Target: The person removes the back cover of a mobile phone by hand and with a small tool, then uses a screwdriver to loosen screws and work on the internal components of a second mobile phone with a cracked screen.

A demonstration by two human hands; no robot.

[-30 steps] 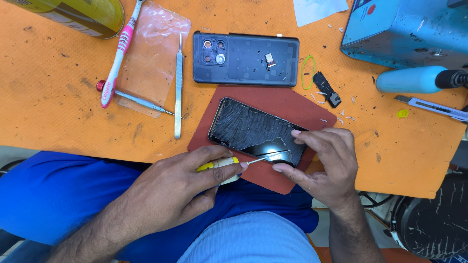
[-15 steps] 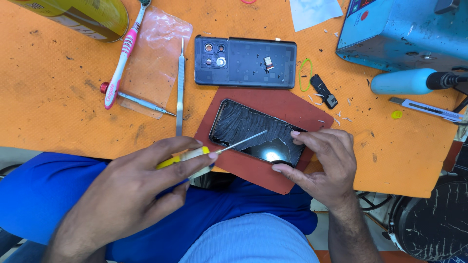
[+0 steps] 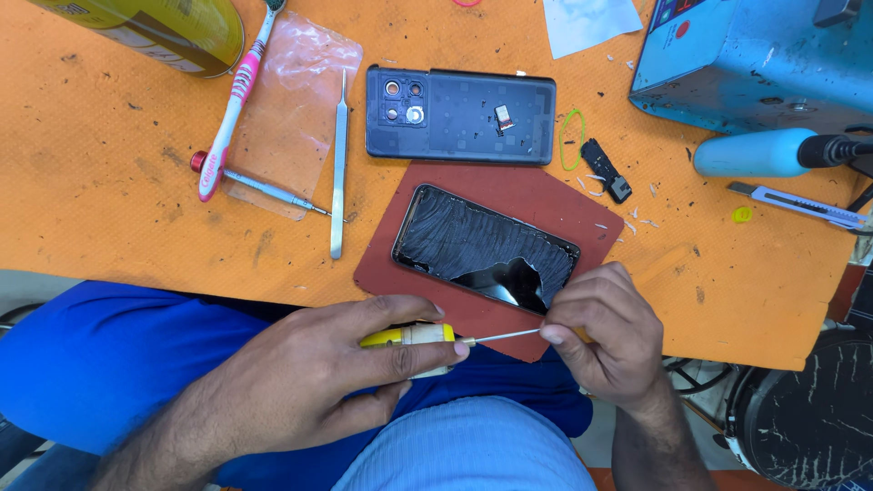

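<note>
left hand point(image 3: 318, 386) grips yellow-handled screwdriver point(image 3: 427, 338), shaft level | right hand point(image 3: 605, 336) fingertips point(image 3: 552, 333) pinch the shaft's tip | cracked phone point(image 3: 486, 247) on red mat point(image 3: 582, 214) just beyond those fingertips | phone back cover point(image 3: 464, 114) farther past | tweezers point(image 3: 338, 164) beyond left fingers

Bright, even light falls from overhead on the orange textured work mat point(image 3: 109, 209), leaving only soft, short shadows. A pale glare patch sits on the cracked black phone screen point(image 3: 486, 247) near its lower edge (the glass mirrors the lamp). Everything is sharp; edges bend slightly.
</note>
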